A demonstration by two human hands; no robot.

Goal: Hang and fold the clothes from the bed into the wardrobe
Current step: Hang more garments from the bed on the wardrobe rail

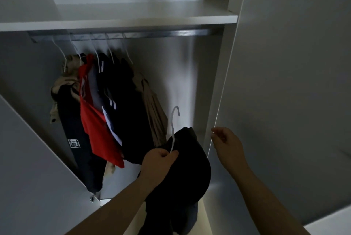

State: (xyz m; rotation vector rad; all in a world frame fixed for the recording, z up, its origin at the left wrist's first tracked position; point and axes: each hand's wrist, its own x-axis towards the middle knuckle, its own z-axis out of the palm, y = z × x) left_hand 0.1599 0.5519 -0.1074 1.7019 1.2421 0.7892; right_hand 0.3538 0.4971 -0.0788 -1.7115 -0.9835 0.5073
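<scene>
Left hand [159, 160], at 6 o'clock, is clamped on the neck of a white hanger [173, 130] carrying a black garment [190, 168], well below the rail [152, 34] at 12 o'clock. Right hand [227, 141], at 4 o'clock, has its fingers loosely curled on nothing beside the door edge [222, 92]. Hung clothes [106, 105] occupy 9 o'clock.

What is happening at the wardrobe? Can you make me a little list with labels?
Left hand: grips thin white wire hanger carrying a black garment
Right hand: loosely curled beside the grey wardrobe door edge, holding nothing
Metal rail: five white hangers, clothes bunched at the left
Brightest garment: red shirt
White shelf: above the rail
</scene>
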